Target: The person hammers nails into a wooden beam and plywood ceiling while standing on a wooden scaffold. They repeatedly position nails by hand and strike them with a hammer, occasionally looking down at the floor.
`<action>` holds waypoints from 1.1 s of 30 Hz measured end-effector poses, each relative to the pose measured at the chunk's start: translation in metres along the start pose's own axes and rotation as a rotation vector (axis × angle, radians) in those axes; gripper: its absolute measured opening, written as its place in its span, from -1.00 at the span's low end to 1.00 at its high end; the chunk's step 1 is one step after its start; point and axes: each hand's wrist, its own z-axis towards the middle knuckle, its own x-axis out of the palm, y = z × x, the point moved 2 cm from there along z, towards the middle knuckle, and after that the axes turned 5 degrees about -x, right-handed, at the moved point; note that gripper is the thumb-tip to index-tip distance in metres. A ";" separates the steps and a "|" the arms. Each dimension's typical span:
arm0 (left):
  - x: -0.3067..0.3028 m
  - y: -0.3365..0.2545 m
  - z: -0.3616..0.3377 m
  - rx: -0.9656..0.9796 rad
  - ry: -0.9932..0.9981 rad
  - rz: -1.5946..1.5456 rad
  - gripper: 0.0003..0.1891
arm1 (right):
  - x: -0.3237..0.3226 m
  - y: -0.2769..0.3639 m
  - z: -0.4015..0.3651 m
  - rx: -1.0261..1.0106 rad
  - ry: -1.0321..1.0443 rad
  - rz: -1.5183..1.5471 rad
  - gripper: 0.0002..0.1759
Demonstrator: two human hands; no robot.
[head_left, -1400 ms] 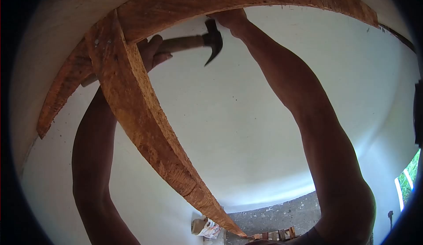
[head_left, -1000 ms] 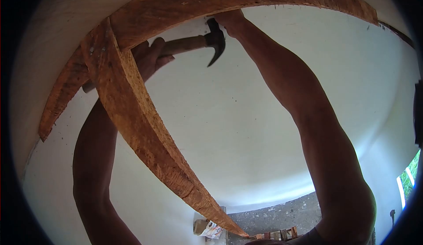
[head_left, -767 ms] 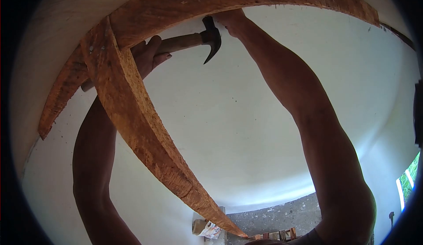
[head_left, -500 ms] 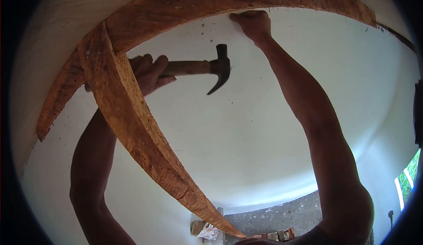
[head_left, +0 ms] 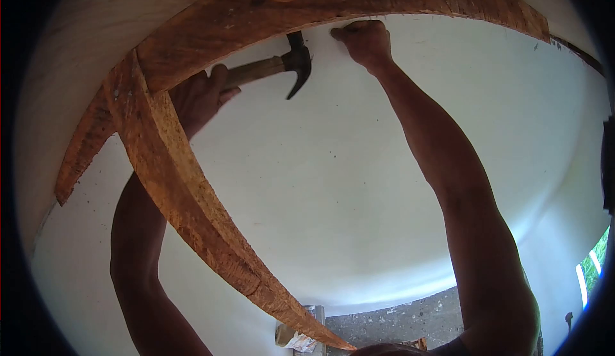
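My left hand (head_left: 200,103) is wrapped round the wooden handle of a claw hammer (head_left: 256,71). The curved brown wooden piece (head_left: 176,157) that slants downward hides part of this hand and wrist. The hammer's dark head points up, its striking end reaching the lower edge of the long curved wooden beam (head_left: 288,3), with the claw curving downward. To the right of the hammer, my right hand (head_left: 366,43) is closed in a pinch just below the same edge, close to the white curved surface. What its fingertips hold, if anything, cannot be made out.
A large white curved surface (head_left: 333,189) spreads behind both arms. At the bottom stand a grey speckled wall (head_left: 397,314) and a crumpled printed bag (head_left: 300,342). Greenery (head_left: 601,250) shows through an opening at the far right.
The hammer and my left hand have moved up and to the left, bringing the hammer head to the beam's edge. My right hand stays nearly in place, still pinched.
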 end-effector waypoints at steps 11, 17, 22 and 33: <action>0.017 -0.004 0.007 -0.030 -0.135 -0.026 -0.57 | -0.003 0.009 -0.008 0.050 0.039 -0.003 -0.70; 0.026 -0.014 -0.016 0.230 -0.064 0.082 -0.59 | -0.004 0.007 -0.006 0.004 0.067 -0.044 -0.70; 0.031 0.010 0.007 -0.021 -0.116 0.121 -0.59 | -0.002 0.009 -0.009 0.032 0.058 -0.009 -0.71; 0.043 -0.001 0.001 -0.021 -0.097 0.009 -0.59 | -0.001 0.009 -0.013 -0.002 0.022 -0.038 -0.73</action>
